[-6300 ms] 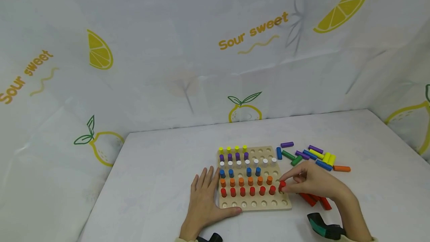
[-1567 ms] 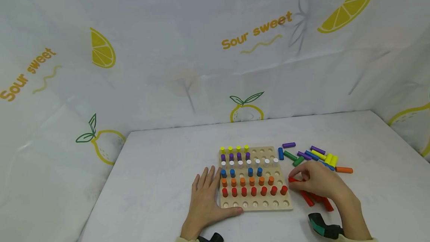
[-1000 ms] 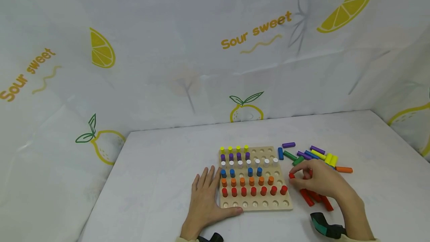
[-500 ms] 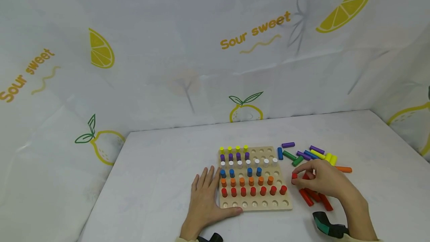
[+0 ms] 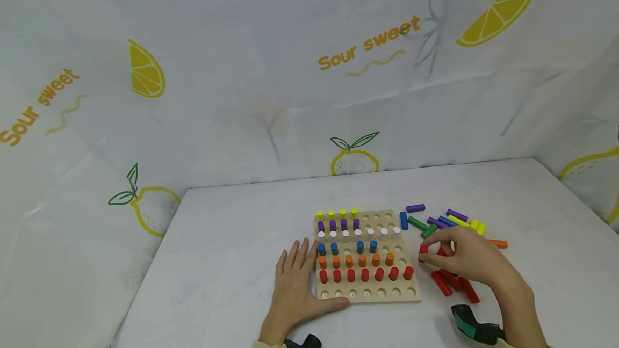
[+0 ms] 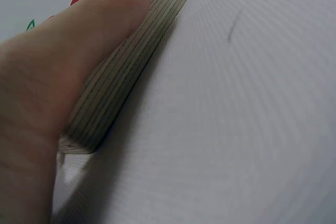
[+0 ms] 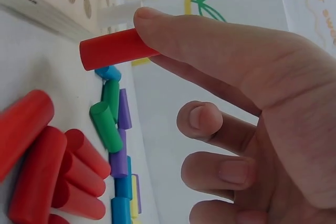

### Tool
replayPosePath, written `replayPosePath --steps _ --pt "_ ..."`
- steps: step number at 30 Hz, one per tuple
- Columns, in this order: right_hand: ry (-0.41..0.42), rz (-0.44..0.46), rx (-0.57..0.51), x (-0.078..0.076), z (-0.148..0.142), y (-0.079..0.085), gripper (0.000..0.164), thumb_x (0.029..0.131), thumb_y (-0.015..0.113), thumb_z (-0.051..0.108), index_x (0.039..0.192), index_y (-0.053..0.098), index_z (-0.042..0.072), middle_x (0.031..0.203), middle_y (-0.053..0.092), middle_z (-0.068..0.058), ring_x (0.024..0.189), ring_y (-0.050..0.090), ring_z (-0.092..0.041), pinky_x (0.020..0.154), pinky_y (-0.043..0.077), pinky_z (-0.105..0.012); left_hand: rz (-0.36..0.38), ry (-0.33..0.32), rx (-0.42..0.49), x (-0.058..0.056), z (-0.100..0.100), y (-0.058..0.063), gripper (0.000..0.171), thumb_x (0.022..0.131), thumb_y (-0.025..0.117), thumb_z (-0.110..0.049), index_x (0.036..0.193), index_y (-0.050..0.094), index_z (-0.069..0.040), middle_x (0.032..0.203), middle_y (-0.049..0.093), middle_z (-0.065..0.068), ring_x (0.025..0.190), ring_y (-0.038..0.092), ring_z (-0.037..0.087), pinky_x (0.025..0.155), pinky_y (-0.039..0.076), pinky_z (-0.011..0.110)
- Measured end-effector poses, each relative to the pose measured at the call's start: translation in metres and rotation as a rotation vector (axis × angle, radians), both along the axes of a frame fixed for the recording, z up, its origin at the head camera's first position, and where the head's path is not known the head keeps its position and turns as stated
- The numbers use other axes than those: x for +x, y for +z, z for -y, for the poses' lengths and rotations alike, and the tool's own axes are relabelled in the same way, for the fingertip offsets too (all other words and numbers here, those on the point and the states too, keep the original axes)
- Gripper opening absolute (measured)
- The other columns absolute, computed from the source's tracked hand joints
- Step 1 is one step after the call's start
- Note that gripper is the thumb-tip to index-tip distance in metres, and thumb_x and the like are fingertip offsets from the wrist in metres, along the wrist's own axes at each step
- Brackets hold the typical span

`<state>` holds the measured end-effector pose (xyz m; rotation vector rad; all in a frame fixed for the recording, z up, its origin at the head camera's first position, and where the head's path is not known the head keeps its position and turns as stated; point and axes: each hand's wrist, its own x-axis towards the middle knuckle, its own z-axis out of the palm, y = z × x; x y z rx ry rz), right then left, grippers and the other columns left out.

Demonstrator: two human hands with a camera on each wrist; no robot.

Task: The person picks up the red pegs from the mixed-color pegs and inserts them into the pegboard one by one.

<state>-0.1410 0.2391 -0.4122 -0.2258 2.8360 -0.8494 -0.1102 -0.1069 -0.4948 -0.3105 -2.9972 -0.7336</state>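
A wooden pegboard lies on the table, with rows of yellow, purple, white, blue, orange and red pegs standing in it. Its front row shows bare holes. My left hand rests flat at the board's left side, fingers spread. In the left wrist view, the thumb lies over the board's layered edge. Just right of the board, my right hand pinches a red peg between thumb and index finger, held upright above the table. The other fingers curl loosely.
Loose red pegs lie below the right hand. Farther back are green pegs, a blue peg, purple pegs, yellow pegs and an orange peg. A printed cloth backdrop rises behind the table.
Several seconds ago my right hand was setting a red peg at the red row's right end; it stands there now. The right hand has since lifted another red peg and turned it upright. Left hand unmoved.
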Motion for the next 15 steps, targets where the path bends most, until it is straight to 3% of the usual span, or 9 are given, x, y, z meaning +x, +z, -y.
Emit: replayPosePath --steps 15 --pt "0.022 -0.147 0.055 0.011 0.025 0.021 0.036 0.079 0.086 0.042 0.104 0.080 0.018 0.071 0.050 0.006 0.070 0.045 -0.010 0.050 0.034 -0.021 -0.011 -0.005 0.003 0.000 0.000 0.000 0.127 0.058 0.072 -0.087 0.160 0.035 -0.022 0.168 0.034 0.009 0.159 0.024 0.035 0.128 0.017 0.062"
